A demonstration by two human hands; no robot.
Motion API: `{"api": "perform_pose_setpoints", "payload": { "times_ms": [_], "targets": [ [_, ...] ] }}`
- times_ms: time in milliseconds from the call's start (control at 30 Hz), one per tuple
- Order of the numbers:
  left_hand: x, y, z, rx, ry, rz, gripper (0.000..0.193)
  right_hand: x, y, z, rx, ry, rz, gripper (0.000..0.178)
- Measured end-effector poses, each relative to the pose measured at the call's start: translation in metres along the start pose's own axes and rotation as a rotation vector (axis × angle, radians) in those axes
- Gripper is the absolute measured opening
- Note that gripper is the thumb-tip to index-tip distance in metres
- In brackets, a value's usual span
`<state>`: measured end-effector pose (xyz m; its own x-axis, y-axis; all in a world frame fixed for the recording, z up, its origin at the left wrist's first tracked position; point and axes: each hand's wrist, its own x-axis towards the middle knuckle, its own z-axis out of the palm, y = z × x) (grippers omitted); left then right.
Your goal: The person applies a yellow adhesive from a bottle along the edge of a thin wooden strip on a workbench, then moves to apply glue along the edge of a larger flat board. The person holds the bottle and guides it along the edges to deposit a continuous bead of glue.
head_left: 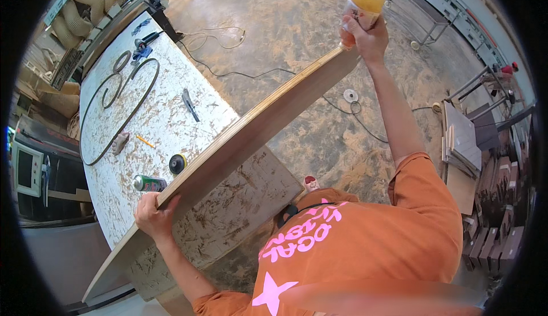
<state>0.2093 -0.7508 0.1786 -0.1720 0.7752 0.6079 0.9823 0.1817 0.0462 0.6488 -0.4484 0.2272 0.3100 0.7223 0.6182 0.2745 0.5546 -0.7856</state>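
Note:
A long, slightly curved plywood board (260, 133) stands on edge, slanting across the view in front of me and overlapping the bench's near side. My left hand (153, 216) is closed round its upper edge near the lower left end. At the far right end, my right hand (371, 39) grips a clear squeeze bottle (366, 1) with yellow contents, tipped upside down. The bottle's nozzle points down at the board's edge; whether it touches cannot be made out. Beside my left hand, a green spray can (149, 183) lies on the bench, with a round black-and-yellow pad (177, 163) close by.
A paint-worn white workbench (182, 139) carries a dark edging strip (155, 82) in loops, a pencil (145, 141), a grey hand tool (190, 105) and a power tool (149, 39). Cables (257, 75) trail over the sawdust-strewn floor. Stacked panels (461, 139) and a metal cart (425, 13) stand right.

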Motion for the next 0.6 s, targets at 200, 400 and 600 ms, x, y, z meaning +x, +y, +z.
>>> {"api": "perform_pose_setpoints", "payload": {
  "times_ms": [200,400,600],
  "targets": [
    [0.002,0.001,0.001,0.015,0.012,0.007,0.043,-0.014,0.0,0.005,-0.173,-0.115,-0.241,0.045],
    [0.001,0.001,0.001,-0.01,-0.002,0.007,0.042,0.012,0.0,-0.007,-0.044,0.08,-0.129,0.049],
    [0.004,0.001,0.003,-0.002,-0.002,0.02,0.039,0.001,0.003,-0.007,-0.204,-0.101,-0.215,0.045]
  ]
}}
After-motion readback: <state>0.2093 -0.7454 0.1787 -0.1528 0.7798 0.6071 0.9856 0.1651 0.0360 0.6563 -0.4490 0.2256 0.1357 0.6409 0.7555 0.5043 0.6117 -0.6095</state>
